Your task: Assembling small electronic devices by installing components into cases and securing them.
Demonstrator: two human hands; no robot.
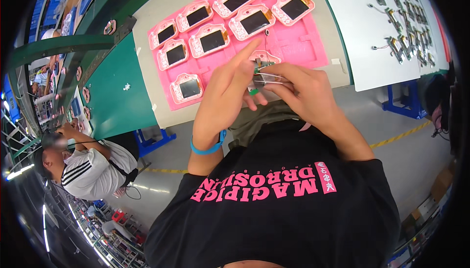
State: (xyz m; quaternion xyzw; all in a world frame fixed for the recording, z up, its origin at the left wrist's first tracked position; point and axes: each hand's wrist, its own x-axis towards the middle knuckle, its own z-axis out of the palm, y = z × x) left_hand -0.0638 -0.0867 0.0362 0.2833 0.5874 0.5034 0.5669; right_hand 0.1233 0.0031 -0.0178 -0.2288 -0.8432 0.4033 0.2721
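Observation:
Over the near edge of a pink foam tray, my left hand is closed around a small circuit board with a green edge. A thin wire runs up from the board to a small round dark part. My right hand pinches what look like slim metal tweezers, their tips at the board. Fingers hide much of the board. Behind it, a pink-and-white shell shows partly. Several similar shells with dark screens lie in rows on the tray.
To the right, a white sheet carries several circuit boards with wires. A green mat extends left, with small white bits on it. At the left, a person in a white shirt sits by the line. Blue table legs stand below.

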